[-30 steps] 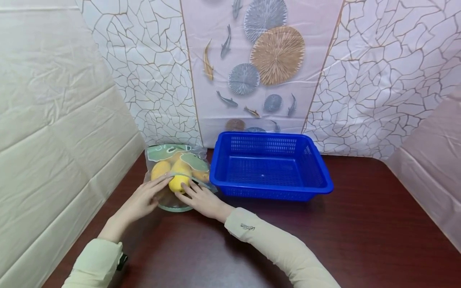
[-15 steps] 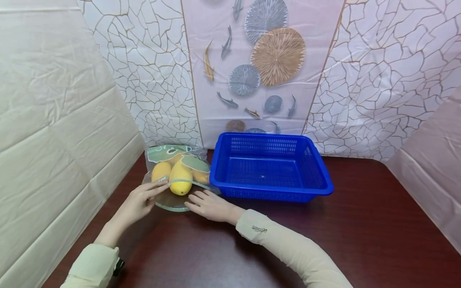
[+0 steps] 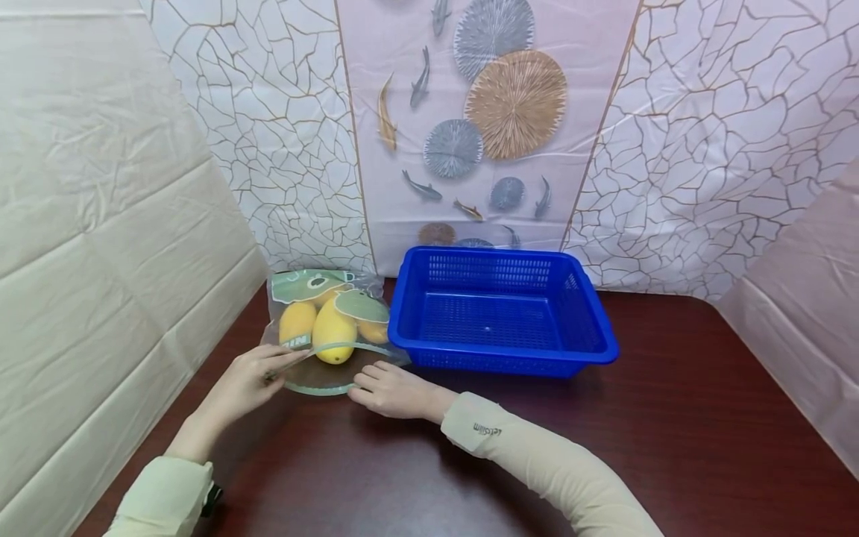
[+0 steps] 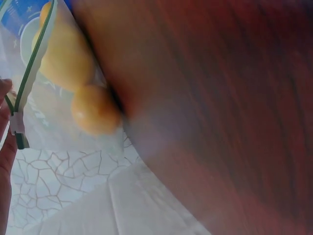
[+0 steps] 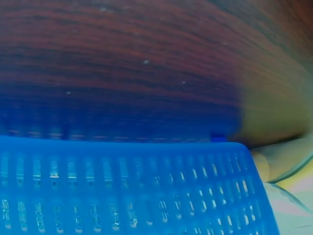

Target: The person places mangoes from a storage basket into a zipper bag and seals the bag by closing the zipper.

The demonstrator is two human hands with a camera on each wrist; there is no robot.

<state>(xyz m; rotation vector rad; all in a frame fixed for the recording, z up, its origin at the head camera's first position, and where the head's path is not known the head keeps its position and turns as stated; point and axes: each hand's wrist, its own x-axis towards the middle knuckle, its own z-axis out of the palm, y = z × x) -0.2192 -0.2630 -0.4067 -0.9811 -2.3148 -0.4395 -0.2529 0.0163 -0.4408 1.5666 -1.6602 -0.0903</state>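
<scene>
A clear zip bag (image 3: 367,283) with green print lies at the table's back left, its green-edged mouth agape toward me. Several yellow fruits, perhaps mangoes or lemons, fill it; the front yellow fruit (image 3: 334,330) pokes out at the opening. My left hand (image 3: 243,384) pinches the left end of the mouth. In the left wrist view its fingers (image 4: 6,156) are beside the zip slider (image 4: 17,122). At the right end of the mouth, my right hand (image 3: 399,391) has bent fingers gripping the lower rim. The right wrist view does not show that hand.
A blue plastic basket (image 3: 503,358) stands just right of the bag, close to its edge, with nothing visible inside. Both rest on a dark red-brown table (image 3: 684,418). Patterned cloth (image 3: 698,149) hangs behind, and pale cloth (image 3: 121,224) encloses the left side.
My right hand has left the front fruit and moved right and down to the bag's rim, its fingers bending. The left hand has slid slightly left and down along the mouth, which gapes wider.
</scene>
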